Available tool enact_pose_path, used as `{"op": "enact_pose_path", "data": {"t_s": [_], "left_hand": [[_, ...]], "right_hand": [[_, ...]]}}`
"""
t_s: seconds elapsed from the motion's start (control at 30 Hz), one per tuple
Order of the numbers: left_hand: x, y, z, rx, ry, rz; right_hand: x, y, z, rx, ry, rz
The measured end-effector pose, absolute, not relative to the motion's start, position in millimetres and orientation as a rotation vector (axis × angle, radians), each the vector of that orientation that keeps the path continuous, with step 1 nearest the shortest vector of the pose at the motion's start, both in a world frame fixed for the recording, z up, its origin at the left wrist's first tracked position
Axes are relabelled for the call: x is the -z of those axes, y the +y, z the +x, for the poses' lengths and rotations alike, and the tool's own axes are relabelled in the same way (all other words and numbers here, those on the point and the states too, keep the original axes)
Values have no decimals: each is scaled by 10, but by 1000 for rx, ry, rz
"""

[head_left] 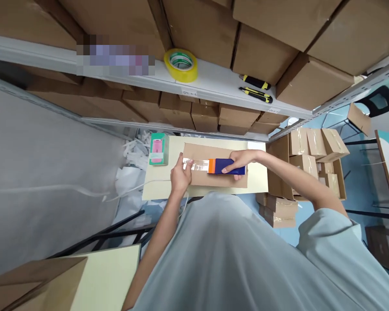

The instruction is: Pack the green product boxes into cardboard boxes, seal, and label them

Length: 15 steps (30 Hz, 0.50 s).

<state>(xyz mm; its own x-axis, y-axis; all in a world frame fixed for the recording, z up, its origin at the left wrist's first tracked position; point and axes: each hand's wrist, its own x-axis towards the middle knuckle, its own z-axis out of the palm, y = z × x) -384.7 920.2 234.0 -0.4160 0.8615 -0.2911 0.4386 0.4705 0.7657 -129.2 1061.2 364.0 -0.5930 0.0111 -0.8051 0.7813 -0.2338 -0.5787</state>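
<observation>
My right hand (236, 165) is wrapped around a blue and orange tape dispenser (219, 166), whose orange end faces left. It lies over the middle of a brown cardboard box (210, 150). From the orange end a strip of clear tape (199, 165) runs left along the box top. At the box's left end is my left hand (182, 172), gripping that edge with the thumb on the end of the tape. Its other fingers are partly hidden. A green box with a pink front (157, 149) stands on the cream table (257, 177), left of the cardboard.
Above the table runs a shelf (214, 82) with cartons, a yellow tape roll (180, 65) and two cutters (256, 88). A large carton (280, 172) of smaller boxes stands at right. A white cable (139, 187) crosses the table's left edge, near crumpled white packing material (129, 177).
</observation>
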Motion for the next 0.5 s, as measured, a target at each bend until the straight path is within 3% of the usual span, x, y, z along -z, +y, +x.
{"op": "enact_pose_path", "data": {"t_s": [0.5], "left_hand": [[-2380, 9314, -3731, -785, 2039, 1079]], "right_hand": [[-4122, 10600, 824, 1873, 1459, 1100]]}}
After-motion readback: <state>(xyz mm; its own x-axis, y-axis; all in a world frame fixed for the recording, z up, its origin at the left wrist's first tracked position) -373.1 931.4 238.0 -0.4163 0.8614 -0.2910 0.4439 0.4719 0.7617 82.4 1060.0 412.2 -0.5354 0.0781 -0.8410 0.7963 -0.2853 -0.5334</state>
